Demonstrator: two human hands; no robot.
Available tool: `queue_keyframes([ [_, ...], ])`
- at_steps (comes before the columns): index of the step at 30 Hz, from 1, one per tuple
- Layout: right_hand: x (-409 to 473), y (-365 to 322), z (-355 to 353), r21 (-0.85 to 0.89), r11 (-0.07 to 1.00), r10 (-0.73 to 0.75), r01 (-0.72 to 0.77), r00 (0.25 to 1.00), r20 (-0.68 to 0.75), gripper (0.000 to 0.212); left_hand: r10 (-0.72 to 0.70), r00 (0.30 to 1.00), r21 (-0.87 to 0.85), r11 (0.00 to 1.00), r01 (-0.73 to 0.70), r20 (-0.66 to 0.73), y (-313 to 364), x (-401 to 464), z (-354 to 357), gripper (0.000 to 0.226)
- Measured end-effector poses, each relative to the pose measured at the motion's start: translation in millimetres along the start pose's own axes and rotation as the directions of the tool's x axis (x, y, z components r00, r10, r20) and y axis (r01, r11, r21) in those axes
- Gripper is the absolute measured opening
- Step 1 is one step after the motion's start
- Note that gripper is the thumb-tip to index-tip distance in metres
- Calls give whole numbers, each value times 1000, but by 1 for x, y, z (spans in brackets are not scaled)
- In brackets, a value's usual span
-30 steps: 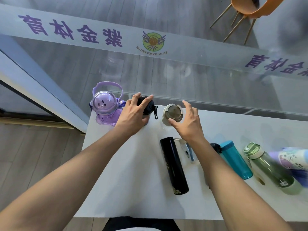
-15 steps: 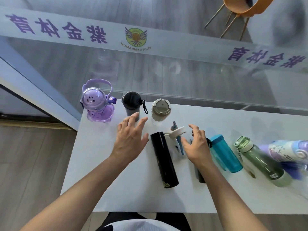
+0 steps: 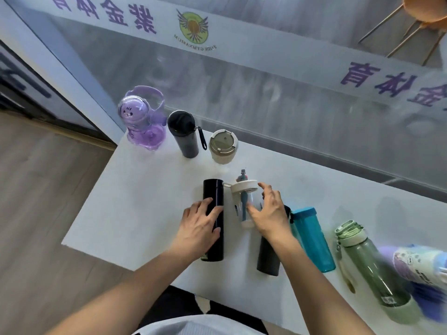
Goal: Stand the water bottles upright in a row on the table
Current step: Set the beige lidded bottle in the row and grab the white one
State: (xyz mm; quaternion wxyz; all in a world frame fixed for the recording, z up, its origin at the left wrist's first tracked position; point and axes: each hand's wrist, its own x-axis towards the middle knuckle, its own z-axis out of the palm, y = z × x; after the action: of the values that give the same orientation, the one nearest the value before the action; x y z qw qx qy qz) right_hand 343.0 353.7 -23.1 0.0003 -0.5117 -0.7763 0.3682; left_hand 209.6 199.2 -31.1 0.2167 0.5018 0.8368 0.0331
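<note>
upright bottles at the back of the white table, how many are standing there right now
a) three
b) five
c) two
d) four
a) three: the purple cartoon-faced plastic bottle with a handle, the dark grey tumbler with a strap and the beige cup with a brown lid stand in a row, while every other bottle on the white table lies flat.

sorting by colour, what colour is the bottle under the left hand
Black, glossy: the black bottle lying under the left hand, head view.
</note>
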Motion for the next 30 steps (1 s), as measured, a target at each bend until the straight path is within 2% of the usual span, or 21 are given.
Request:
queue_keyframes([
  [3,13,0,-1,-2,1000,-21,21,1000,6,68,-55,998,-9,998,56,13,8,-3,10,61],
  [5,25,-7,-2,-29,1000,-7,8,1000,21,79,-72,997,-5,997,72,30,9,-3,13,63],
  [10,58,-31,4,-173,979,132,-111,985,115,106,-75,995,-10,997,76,60,6,-2,17,68],
  [13,73,-41,12,-157,958,272,-241,938,217,100,-83,994,-39,996,86,75,3,-3,19,67],
  [16,80,-42,13,-98,943,333,-319,918,216,89,-81,994,-67,994,87,79,2,-4,19,64],
  [19,79,-32,6,4,960,277,-281,947,164,95,-78,994,-82,993,85,80,0,-5,19,62],
  [23,76,-20,-13,131,979,151,-155,988,40,97,-68,996,-119,990,75,62,-1,-7,21,60],
  [26,76,-15,-25,180,981,89,-76,994,-64,94,-66,996,-132,989,73,56,-1,-8,23,56],
  [30,73,-6,-30,178,983,-24,45,993,-120,94,-63,996,-140,988,71,60,3,-9,24,52],
])
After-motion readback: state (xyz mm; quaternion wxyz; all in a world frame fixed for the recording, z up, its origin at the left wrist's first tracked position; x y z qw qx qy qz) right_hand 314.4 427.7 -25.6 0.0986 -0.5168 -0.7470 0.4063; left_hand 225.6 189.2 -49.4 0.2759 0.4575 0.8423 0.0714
